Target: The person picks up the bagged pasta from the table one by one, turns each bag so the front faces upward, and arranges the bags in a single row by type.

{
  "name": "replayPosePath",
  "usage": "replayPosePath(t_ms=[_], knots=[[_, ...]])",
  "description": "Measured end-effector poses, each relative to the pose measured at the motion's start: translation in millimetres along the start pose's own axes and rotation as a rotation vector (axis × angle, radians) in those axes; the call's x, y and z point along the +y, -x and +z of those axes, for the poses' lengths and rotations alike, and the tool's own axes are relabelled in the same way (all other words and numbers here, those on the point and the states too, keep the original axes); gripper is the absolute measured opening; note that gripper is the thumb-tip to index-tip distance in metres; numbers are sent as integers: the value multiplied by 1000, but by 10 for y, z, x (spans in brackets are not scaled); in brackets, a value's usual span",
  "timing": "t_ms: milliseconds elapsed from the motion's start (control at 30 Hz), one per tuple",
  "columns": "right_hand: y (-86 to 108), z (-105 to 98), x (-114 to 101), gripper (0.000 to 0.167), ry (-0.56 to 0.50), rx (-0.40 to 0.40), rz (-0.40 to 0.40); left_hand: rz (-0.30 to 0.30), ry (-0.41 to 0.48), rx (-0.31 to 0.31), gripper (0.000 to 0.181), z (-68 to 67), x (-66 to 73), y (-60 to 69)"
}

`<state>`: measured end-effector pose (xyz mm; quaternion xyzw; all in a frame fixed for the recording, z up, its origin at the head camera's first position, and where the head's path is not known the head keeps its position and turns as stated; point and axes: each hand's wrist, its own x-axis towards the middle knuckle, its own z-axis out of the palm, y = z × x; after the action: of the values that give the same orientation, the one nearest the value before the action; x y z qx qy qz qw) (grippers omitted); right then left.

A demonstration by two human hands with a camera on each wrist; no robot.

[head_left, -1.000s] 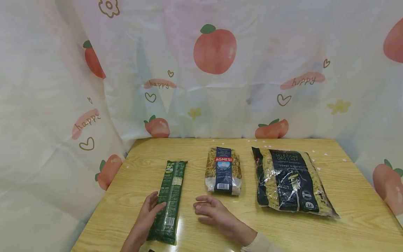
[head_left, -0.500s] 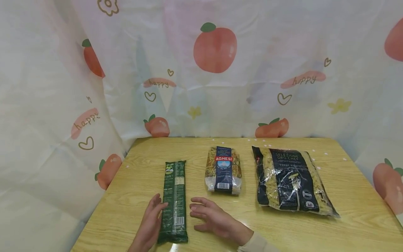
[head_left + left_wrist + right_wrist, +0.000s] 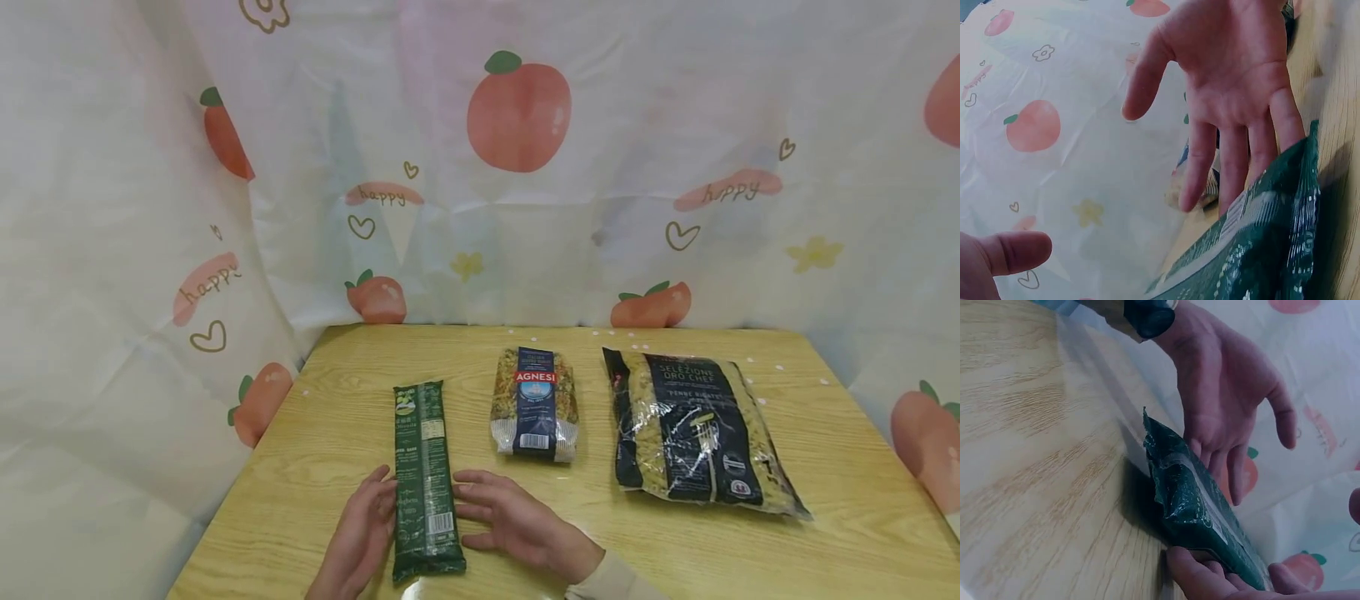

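Fingers (image 3: 476, 493) of the right hand (image 3: 525, 525): extended, spaced apart, tips at the right edge of a green packet (image 3: 426, 475). Fingers of the left hand (image 3: 363, 529): likewise extended, along the packet's left edge, the tips partly hidden in the right-wrist view. Neither hand is clamped round it; how firmly the fingertips press cannot be told.

Item one: green packet, long and slim, glossy, with a barcode near its lower end; positioned between the two hands, near the front of the table.
Item two: AGNESI bag (image 3: 535, 408), navy label, lying right of and beyond the packet.
Item three: large black-and-clear bag (image 3: 708, 442), lettered SELEZIONE ORO CHEF, farthest right.
Support: wood-grain table (image 3: 300, 450).
Backdrop: white cloth (image 3: 525, 258) printed with fruit, hearts and flowers.
Garment: pale sleeve (image 3: 611, 579), right arm.
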<state>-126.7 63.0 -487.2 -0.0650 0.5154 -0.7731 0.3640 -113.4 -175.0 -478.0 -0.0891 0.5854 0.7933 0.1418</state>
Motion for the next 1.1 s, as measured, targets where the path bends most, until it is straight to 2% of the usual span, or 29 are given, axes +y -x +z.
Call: replayPosePath(t_ms=[233, 367, 467, 600, 800, 1100], knots=[[-19, -13, -23, 70, -37, -1, 4, -42, -35, -47, 79, -35, 6, -16], [-17, -26, -25, 71, -54, 1, 7, -66, -51, -92, 79, -64, -40, -49], [-8, -27, -26, 73, -60, 7, 8, -60, -76, -108, 74, -77, -98, -58], [11, -35, -30, 74, -54, 22, -3, -53, -90, -117, 66, -63, -123, -48], [25, -68, -59, 73, -62, 32, -26, -69, -55, -146, 60, -34, -111, -47], [33, -96, -108, 71, -85, 18, -39, -103, -31, -129, 69, 34, -156, 13]])
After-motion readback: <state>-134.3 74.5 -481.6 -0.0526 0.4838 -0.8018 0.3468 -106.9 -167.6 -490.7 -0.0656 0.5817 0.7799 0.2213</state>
